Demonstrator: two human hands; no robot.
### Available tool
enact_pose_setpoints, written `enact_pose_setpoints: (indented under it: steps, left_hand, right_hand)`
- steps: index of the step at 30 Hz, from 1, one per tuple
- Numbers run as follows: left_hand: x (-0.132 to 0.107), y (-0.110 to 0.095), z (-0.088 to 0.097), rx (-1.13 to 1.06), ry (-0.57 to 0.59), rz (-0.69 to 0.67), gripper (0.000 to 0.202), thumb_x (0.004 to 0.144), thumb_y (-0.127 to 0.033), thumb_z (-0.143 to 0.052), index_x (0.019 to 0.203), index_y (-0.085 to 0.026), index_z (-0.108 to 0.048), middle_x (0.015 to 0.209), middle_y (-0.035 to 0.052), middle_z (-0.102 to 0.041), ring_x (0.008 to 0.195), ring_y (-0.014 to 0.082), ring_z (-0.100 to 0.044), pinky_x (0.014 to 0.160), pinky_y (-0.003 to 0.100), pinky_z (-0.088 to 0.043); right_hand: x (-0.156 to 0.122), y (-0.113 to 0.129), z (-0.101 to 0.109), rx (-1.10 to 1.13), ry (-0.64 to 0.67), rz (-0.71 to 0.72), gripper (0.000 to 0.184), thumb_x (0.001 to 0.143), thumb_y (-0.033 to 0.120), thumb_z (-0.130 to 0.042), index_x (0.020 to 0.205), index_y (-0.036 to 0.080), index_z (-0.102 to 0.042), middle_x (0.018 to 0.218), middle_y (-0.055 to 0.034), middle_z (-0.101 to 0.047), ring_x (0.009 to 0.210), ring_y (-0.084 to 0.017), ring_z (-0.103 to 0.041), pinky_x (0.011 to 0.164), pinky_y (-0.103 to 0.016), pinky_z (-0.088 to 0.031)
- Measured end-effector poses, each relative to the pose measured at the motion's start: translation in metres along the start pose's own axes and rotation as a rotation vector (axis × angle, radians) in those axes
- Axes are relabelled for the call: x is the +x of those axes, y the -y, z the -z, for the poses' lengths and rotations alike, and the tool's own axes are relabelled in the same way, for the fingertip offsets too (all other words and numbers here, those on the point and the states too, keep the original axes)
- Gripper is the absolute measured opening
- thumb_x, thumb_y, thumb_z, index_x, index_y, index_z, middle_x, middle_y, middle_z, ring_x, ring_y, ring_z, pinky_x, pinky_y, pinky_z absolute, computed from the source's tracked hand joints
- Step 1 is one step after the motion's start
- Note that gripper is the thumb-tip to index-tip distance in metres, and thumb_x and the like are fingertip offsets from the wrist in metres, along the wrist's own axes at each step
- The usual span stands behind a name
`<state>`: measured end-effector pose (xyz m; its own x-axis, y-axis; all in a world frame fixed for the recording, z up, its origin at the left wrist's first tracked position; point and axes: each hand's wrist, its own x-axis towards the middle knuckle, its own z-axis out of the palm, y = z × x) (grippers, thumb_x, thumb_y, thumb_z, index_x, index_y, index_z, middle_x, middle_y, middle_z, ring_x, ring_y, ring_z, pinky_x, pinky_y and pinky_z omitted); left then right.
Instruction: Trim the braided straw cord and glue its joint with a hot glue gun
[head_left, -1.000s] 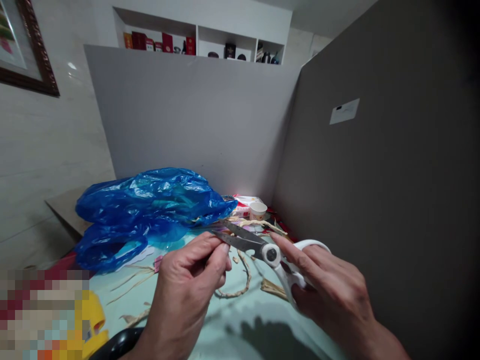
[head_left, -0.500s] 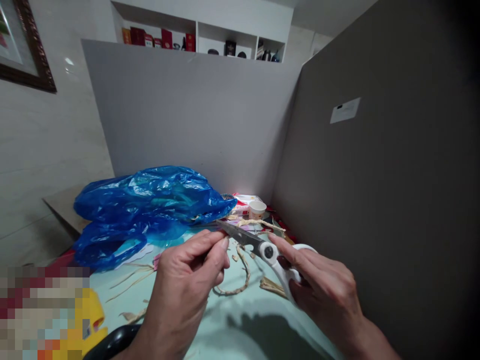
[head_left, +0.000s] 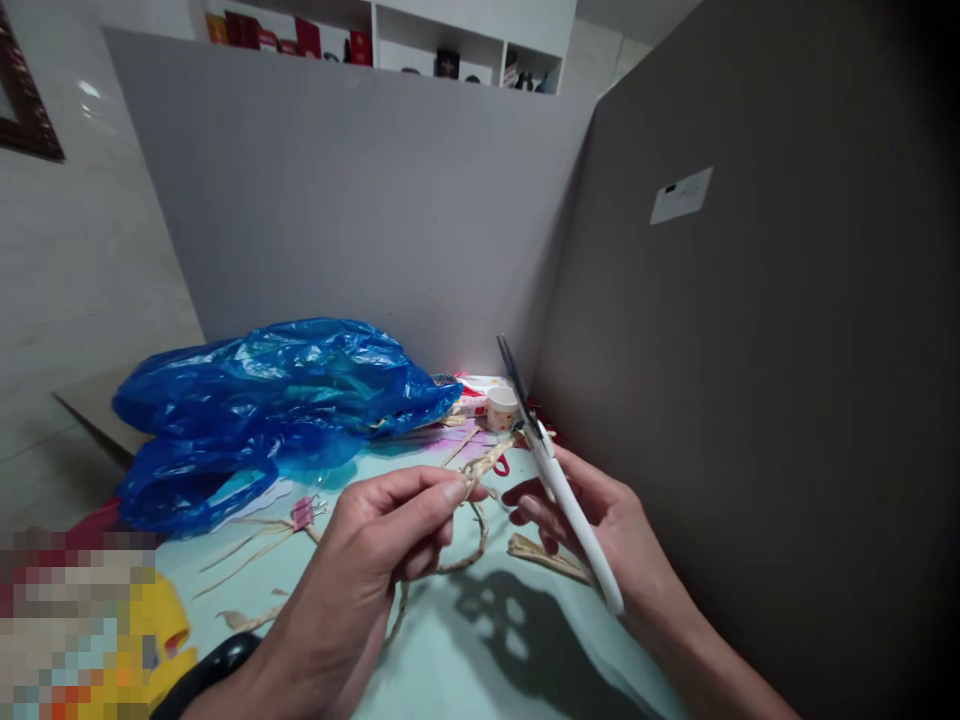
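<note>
A braided straw cord (head_left: 489,464) is pinched between the thumb and index finger of my left hand (head_left: 394,535). One part of the braid points up and right from the fingertips; a curved length (head_left: 480,535) hangs below them to the table. White-handled scissors (head_left: 570,505) rest in my right hand (head_left: 611,515), their blades tilted up and away, with the far end of the braid partly behind them. The right fingers are loosely curled near the handles. Below that hand lies a short bundle of dried straw (head_left: 546,557).
A crumpled blue plastic bag (head_left: 277,385) fills the table's left rear. Beyond my hands stands a paper cup (head_left: 502,409). A pink binder clip (head_left: 303,513) grips thin straw strands at left. Grey panels (head_left: 337,200) rise behind and on the right. A yellow object (head_left: 161,620) sits at lower left.
The scissors have swung from pointing left at the left fingertips to pointing upward, away from them. More of the braid shows at the left fingers. The view has shifted slightly.
</note>
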<state>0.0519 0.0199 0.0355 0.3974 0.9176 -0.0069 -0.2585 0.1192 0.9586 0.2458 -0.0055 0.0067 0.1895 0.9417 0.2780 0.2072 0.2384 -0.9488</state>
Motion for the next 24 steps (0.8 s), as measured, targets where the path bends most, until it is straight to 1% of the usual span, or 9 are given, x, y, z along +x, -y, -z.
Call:
enact_pose_setpoints:
  steps: [3,6,8,10,13,15,17,21,24]
  left_hand:
    - [0.001,0.003,0.0,0.0,0.073,0.052,0.015,0.084,-0.031,-0.069,0.079,-0.017,-0.072,0.064,-0.0017,-0.053,0.063,0.012,-0.04,0.061,0.022,-0.035]
    - [0.0,0.006,0.0,-0.019,0.114,0.107,0.014,0.084,-0.031,-0.069,0.079,-0.018,-0.068,0.062,-0.0039,-0.048,0.057,0.0104,-0.033,0.056,0.022,-0.03]
    - [-0.001,0.008,-0.001,-0.018,0.097,0.124,0.013,0.081,-0.029,-0.072,0.076,-0.018,-0.066,0.064,-0.0047,-0.047,0.055,0.0094,-0.027,0.052,0.022,-0.024]
    - [-0.001,0.009,-0.003,0.001,0.075,0.128,0.014,0.079,-0.03,-0.073,0.075,-0.018,-0.067,0.063,-0.0048,-0.046,0.055,0.0095,-0.027,0.051,0.023,-0.022]
    - [0.0,0.01,-0.005,0.029,0.045,0.111,0.017,0.078,-0.033,-0.075,0.074,-0.017,-0.07,0.061,-0.0039,-0.048,0.056,0.0098,-0.03,0.051,0.023,-0.022]
    - [0.0,0.01,-0.006,0.047,0.021,0.096,0.019,0.077,-0.035,-0.076,0.072,-0.017,-0.072,0.061,-0.0035,-0.049,0.055,0.0098,-0.03,0.051,0.023,-0.021]
    - [0.0,0.01,-0.005,0.063,0.009,0.086,0.021,0.076,-0.037,-0.076,0.072,-0.017,-0.073,0.059,-0.0044,-0.046,0.054,0.0093,-0.027,0.049,0.023,-0.019]
    - [-0.001,0.011,-0.004,0.068,0.038,0.093,0.025,0.077,-0.042,-0.076,0.078,-0.017,-0.076,0.055,-0.0071,-0.037,0.052,0.0091,-0.02,0.047,0.024,-0.016]
    - [-0.001,0.011,-0.003,0.008,0.106,0.09,0.025,0.084,-0.04,-0.07,0.077,-0.017,-0.075,0.058,-0.0056,-0.041,0.055,0.0101,-0.022,0.05,0.023,-0.02]
  right_hand:
    - [0.0,0.003,0.0,0.097,0.019,-0.027,0.048,0.076,0.042,-0.079,0.116,0.018,-0.069,0.077,-0.0064,-0.075,0.067,-0.018,-0.07,0.048,-0.021,-0.05]
    - [-0.001,-0.001,0.002,0.19,0.03,-0.035,0.049,0.076,0.042,-0.08,0.117,0.018,-0.067,0.081,-0.0075,-0.075,0.073,-0.02,-0.072,0.049,-0.021,-0.051]
    - [-0.001,-0.004,0.002,0.232,0.05,-0.036,0.049,0.076,0.04,-0.081,0.118,0.02,-0.065,0.082,-0.0069,-0.075,0.072,-0.018,-0.072,0.05,-0.02,-0.051]
    - [-0.001,-0.003,0.002,0.243,0.068,-0.032,0.048,0.077,0.039,-0.08,0.118,0.021,-0.065,0.084,-0.0063,-0.075,0.071,-0.017,-0.071,0.049,-0.019,-0.049]
    - [-0.002,0.003,0.0,0.195,0.071,-0.03,0.04,0.075,0.042,-0.081,0.105,0.02,-0.066,0.081,-0.0054,-0.074,0.067,-0.015,-0.069,0.047,-0.019,-0.047]
    - [-0.002,0.008,-0.002,0.158,0.07,-0.038,0.041,0.071,0.045,-0.083,0.098,0.019,-0.066,0.077,-0.0043,-0.073,0.064,-0.015,-0.066,0.047,-0.02,-0.046]
    - [-0.003,0.01,-0.002,0.138,0.081,-0.046,0.045,0.068,0.047,-0.084,0.097,0.019,-0.066,0.074,-0.0032,-0.071,0.063,-0.015,-0.065,0.048,-0.021,-0.047]
    - [-0.003,0.007,-0.001,0.131,0.106,-0.045,0.045,0.07,0.049,-0.082,0.1,0.018,-0.066,0.072,-0.0028,-0.069,0.061,-0.014,-0.062,0.049,-0.022,-0.047]
    - [-0.001,0.002,0.001,0.114,0.097,-0.058,0.045,0.07,0.046,-0.082,0.102,0.018,-0.066,0.072,-0.0026,-0.069,0.063,-0.015,-0.063,0.05,-0.022,-0.047]
